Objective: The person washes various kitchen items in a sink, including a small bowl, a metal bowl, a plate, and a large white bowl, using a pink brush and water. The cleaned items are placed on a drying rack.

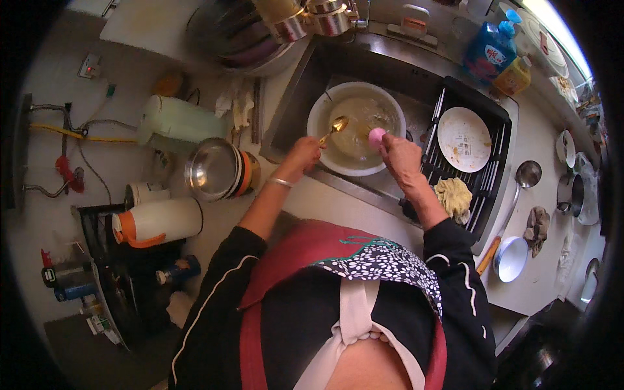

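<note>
My left hand grips the handle of a gold-coloured spoon, whose bowl is over the left part of a white basin. Cloudy water fills the lower part of the basin, and some submerged items in it are too blurred to name. In my right hand is a small pink object, perhaps a scrubber, at the basin's right side. The spoon and the pink object are apart. The basin stands in a stainless steel sink.
Right of the basin, a black drying rack bears a soiled white plate and a yellow cloth. A ladle and a white bowl lie farther right. Detergent bottles stand behind. Metal bowls and a thermos are at left.
</note>
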